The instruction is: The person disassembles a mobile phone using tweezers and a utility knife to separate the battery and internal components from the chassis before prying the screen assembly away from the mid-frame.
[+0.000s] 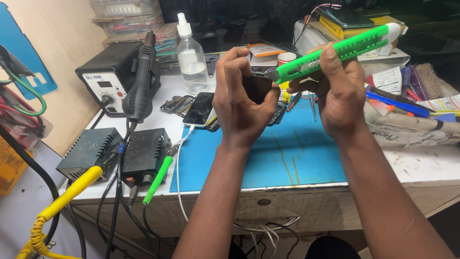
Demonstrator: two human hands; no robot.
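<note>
From the head camera, the left hand (242, 98) is curled tight around a small dark phone part (256, 87), held upright above the blue mat (287, 153). The right hand (338, 91) is clenched on a green utility knife (335, 52) whose long axis slants up to the right, its blade tip meeting the part's upper right edge.

The worn white counter (421, 165) carries a blue rubber work mat (287, 153), a clear plastic squeeze bottle (192, 60), a black hot-air station (111, 76) and two dark metal boxes (117, 154).
</note>
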